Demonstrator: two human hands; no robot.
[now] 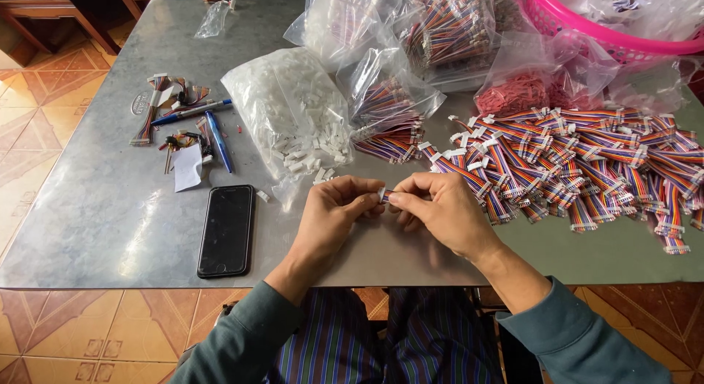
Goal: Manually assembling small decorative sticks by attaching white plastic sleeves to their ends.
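Both my hands meet over the front middle of a grey metal table (pixel 95 208). My left hand (pixel 334 211) and my right hand (pixel 440 208) pinch a small white connector with a short multicoloured ribbon cable (pixel 383 195) between their fingertips. Most of the cable is hidden inside my fingers. To the right lies a big heap of similar rainbow ribbon cables with white connectors (pixel 579 164). Just beyond my left hand sits a clear bag of small white plastic connectors (pixel 290 112), open at its near end with a few spilled out.
A black phone (pixel 226 230) lies face up left of my hands. Pens, a paper scrap and loose cables (pixel 183 127) lie further left. Clear bags of cables (pixel 396 39), a bag of red rubber bands (pixel 517 90) and a pink basket (pixel 609 32) stand at the back.
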